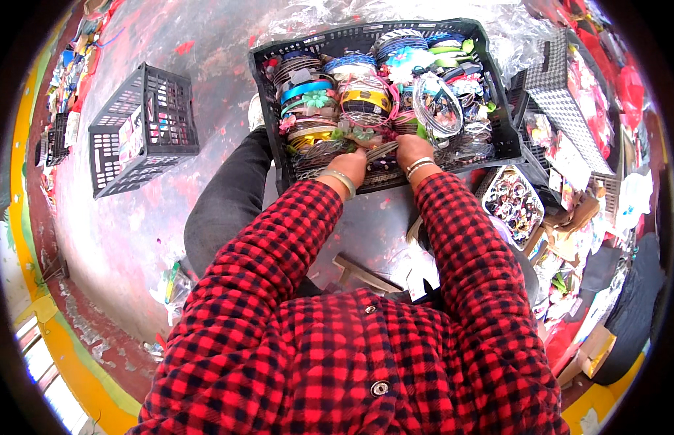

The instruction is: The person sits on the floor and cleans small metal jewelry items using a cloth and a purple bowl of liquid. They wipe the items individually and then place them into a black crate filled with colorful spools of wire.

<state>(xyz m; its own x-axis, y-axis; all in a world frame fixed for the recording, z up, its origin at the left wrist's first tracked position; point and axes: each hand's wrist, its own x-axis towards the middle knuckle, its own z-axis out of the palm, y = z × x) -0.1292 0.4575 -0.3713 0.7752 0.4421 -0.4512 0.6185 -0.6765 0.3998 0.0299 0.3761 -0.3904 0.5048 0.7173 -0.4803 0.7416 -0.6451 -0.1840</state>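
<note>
A black plastic crate [322, 36] in front of me is packed with rows of headbands in many colours, some with flowers and bows. At its near side my left hand [349, 165] and my right hand [413, 151] are closed around opposite ends of a bundle of thin greyish-brown headbands [382, 150]. The fingers are partly hidden. Just beyond my right hand lies a loop of clear and white headbands [438, 107] on top of the rows. A yellow headband [366, 98] and a blue headband [305, 89] sit farther left.
On the floor at the left stands another black crate [145, 130] with a card inside. A white basket of small hair accessories [512, 204] is at the right, near a grey patterned box [561, 94] and piles of packaged goods. My leg [232, 199] extends left of the crate.
</note>
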